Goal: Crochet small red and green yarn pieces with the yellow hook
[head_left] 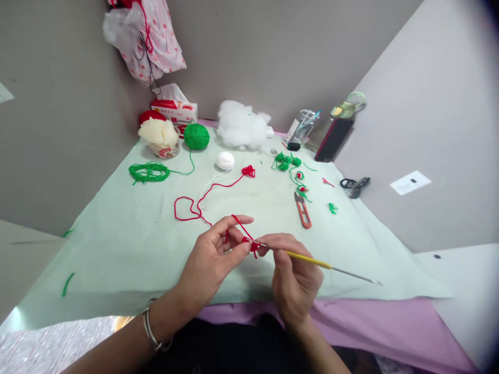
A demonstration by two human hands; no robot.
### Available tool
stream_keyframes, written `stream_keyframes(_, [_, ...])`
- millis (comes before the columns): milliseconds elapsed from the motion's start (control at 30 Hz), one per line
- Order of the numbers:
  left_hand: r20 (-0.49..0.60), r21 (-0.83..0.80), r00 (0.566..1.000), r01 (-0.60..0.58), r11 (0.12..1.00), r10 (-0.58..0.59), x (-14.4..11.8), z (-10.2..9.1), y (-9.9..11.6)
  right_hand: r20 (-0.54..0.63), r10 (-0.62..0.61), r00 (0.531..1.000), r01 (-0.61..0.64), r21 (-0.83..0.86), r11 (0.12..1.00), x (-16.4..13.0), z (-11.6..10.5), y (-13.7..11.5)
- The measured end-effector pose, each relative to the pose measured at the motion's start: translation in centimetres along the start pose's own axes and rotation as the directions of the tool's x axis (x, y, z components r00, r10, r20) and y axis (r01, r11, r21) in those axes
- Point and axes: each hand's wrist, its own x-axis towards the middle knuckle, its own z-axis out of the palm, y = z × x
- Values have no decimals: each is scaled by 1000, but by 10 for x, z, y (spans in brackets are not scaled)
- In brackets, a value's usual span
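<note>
Between the thumb and fingers of my left hand (212,254) is a small piece of red crochet (253,245), with red yarn (242,226) running over the raised index finger. My right hand (296,275) grips a crochet hook (307,258) by its yellow handle; one metal end meets the red piece, the other points out to the right. The red yarn trails back across the cloth to a small red bundle (248,171). A white yarn ball (225,161) lies near that bundle.
Orange-handled thread snips (303,210) lie right of centre, below small green and red crocheted pieces (287,160). Along the back stand a green yarn ball (196,136), white stuffing (242,125), a tissue box (174,110), a clear cup (302,129) and a phone (334,139) leaning on a bottle.
</note>
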Motion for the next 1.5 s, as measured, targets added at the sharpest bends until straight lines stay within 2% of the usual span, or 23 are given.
stream_keyframes(167, [-11,79,1000,-22,997,23,0,1,-2,35,-15,999,16,-34,999,1,1,-3])
stream_keyframes(233, [7,79,1000,-16,997,16,0,2,-3,11,-15,1000,15,-29,999,-1,3,-2])
stream_keyframes(300, [10,37,1000,-2,999,1,-1,4,-4,-30,-6,1000,6,-25,1000,-3,6,0])
stream_keyframes(400, [-41,-45,999,-5,999,3,-2,7,-6,-70,12,997,-13,-16,1000,-6,10,2])
stream_keyframes(500, [-84,-99,996,-19,995,11,-4,10,-8,-75,12,997,-14,-23,1000,-7,10,3])
stream_keyframes(567, [-95,-125,995,-17,992,5,-5,11,-8,-52,-35,998,31,-77,997,-7,9,2])
stream_keyframes(667, [-55,-186,997,37,982,-48,-4,10,-7,-3,-127,992,124,-164,979,-6,6,1])
stream_keyframes(767, [-16,-218,997,74,973,-79,-2,6,-7,-10,-138,990,135,-160,978,-5,3,0])
stream_keyframes(933, [-88,-147,996,-13,989,0,-2,2,-8,-9,-109,994,107,-99,989,-7,1,-1])
stream_keyframes(1133, [-86,-93,996,-44,995,36,0,3,-5,-39,-83,996,84,42,996,-9,2,0])
stream_keyframes(1500, [-99,-16,994,-37,999,36,-1,4,-2,-4,-72,997,72,30,997,-9,0,1])
